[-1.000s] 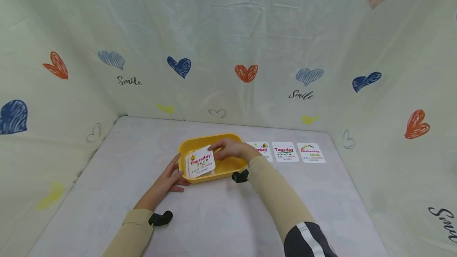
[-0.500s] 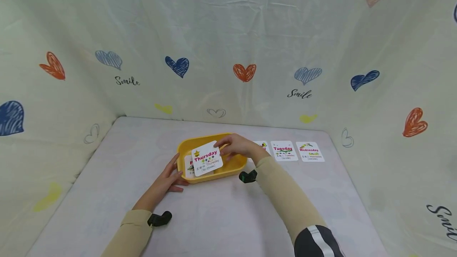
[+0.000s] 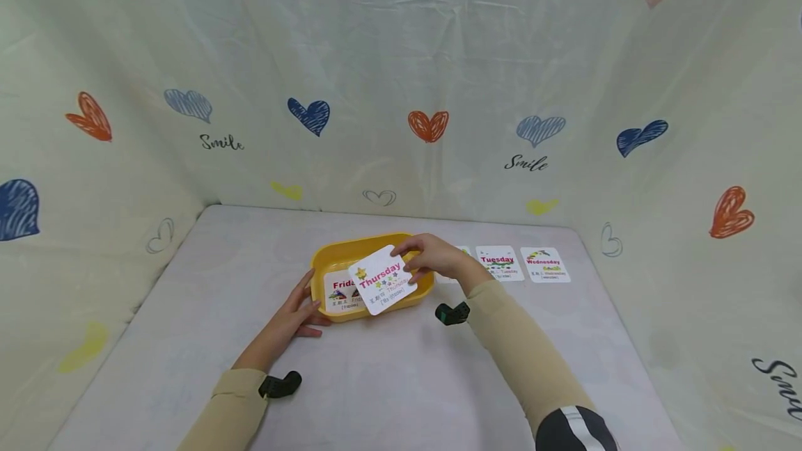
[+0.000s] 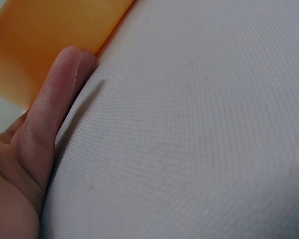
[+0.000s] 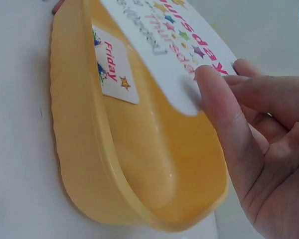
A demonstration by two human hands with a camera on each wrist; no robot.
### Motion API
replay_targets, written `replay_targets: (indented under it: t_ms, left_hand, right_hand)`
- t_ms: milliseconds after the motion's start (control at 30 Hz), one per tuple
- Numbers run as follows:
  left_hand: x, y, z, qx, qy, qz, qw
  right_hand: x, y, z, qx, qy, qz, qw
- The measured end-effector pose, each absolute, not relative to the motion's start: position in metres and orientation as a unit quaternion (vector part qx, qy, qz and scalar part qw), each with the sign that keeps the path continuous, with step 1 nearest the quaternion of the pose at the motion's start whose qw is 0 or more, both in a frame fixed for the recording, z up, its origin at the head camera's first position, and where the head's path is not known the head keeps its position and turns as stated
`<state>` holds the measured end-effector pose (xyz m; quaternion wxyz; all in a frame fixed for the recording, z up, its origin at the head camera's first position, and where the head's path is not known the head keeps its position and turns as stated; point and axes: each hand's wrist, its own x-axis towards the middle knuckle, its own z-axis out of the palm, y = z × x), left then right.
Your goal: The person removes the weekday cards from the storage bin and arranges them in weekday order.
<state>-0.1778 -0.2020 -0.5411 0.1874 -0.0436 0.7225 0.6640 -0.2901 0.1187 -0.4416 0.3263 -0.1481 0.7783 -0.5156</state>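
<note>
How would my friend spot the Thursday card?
On the white table, find the yellow tray. Above it, the right hand pinches the square white Thursday card. Unlike the Friday card lying inside the tray, this one is held up.

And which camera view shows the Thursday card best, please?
The head view: the Thursday card shows almost whole, its title readable. The right wrist view crops it at the top; the left wrist view doesn't show it.

The tray [image 5: 79, 129] is yellow (Thursday card [image 3: 381, 280] white).
</note>
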Motion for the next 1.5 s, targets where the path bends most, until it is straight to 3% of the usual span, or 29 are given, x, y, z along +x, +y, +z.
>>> replay_targets:
  t_ms: [767, 1500]
  left_hand:
    - [-0.177, -0.203, -0.541, -0.048, 0.723, 0.664, 0.186]
    - [-0.177, -0.202, -0.539, -0.037, 0.724, 0.663, 0.186]
  right_hand:
    - [-0.264, 0.184, -0.44, -0.072, 0.777, -0.565, 0.268]
    - [-0.233, 0.24, -0.482, -0.002, 0.759, -0.605, 0.242]
